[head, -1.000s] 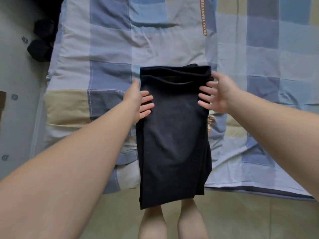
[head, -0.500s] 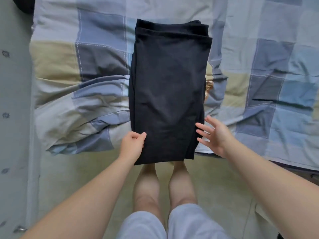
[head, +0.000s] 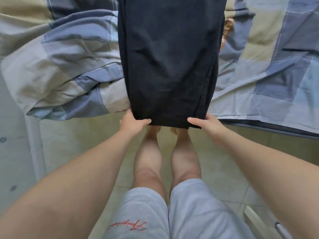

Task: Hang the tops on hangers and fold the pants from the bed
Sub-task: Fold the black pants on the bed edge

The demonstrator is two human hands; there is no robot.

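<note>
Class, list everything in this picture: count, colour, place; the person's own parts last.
checked bedcover: one, blue, grey and beige, across the top
pants: one, black, on the bedcover, near end over its edge
small item: one, orange-brown, right of pants, mostly hidden
floor tiles: several, pale beige, lower half
shorts: one pair, light grey, red script, worn
legs: two, bare, below the pants' end
left hand: one, grips pants' near left corner
right hand: one, grips near right corner
</note>
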